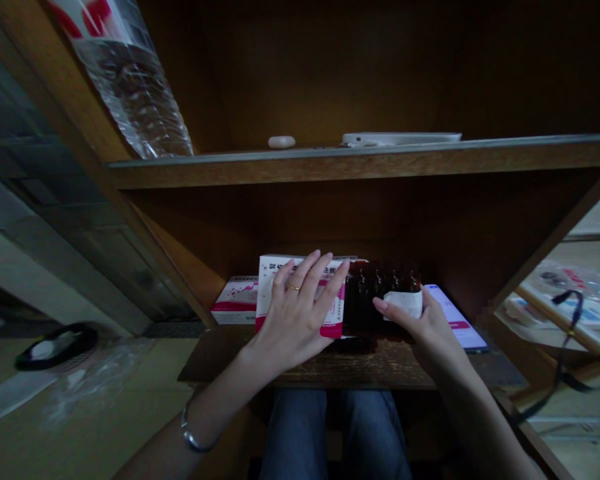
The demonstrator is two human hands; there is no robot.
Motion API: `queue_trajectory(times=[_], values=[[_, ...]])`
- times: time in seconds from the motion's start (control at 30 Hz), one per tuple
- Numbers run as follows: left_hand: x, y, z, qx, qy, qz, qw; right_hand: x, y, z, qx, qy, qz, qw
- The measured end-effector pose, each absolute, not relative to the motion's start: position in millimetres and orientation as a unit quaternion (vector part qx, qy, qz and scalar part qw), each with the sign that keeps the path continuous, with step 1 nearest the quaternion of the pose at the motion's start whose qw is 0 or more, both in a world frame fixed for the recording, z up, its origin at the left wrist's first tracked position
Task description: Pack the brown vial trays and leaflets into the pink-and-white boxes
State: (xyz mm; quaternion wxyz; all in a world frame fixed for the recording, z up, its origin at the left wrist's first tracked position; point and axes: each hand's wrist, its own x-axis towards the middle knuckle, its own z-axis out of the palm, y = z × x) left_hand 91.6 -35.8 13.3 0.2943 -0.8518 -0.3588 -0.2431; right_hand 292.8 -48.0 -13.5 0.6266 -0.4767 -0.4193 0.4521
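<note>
My left hand lies over the front of a white and pink medicine box, fingers spread across its printed face and gripping it. Out of the box's right end stands a row of several dark brown glass vials, side by side and upright. My right hand grips the row at its right end, thumb across the front beside a white label. The vials' left part is hidden by the box and my left fingers. A second white and pink box lies just left of the held one.
A lit phone lies right of my right hand. On the upper shelf are a plastic water bottle, a small white case and a flat white device. A dark round object is at floor left; a black strap hangs right.
</note>
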Motion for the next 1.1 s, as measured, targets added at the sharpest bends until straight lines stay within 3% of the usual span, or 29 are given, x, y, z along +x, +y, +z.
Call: queue_trajectory(times=[0.6, 0.8, 0.93, 1.1], values=[[84, -26, 15, -0.858, -0.374, -0.231, 0.264, 308, -37, -20, -0.450, -0.300, 0.538, 0.646], [90, -26, 13, -0.860, -0.400, -0.217, 0.230, 305, -43, -23, -0.448, -0.285, 0.489, 0.692], [98, -29, 15, -0.857, -0.399, -0.235, 0.225, 297, -54, -25, -0.493, -0.305, 0.393, 0.714], [103, -30, 16, -0.851, -0.396, -0.255, 0.233, 287, -72, -13, -0.537, -0.415, 0.303, 0.669]])
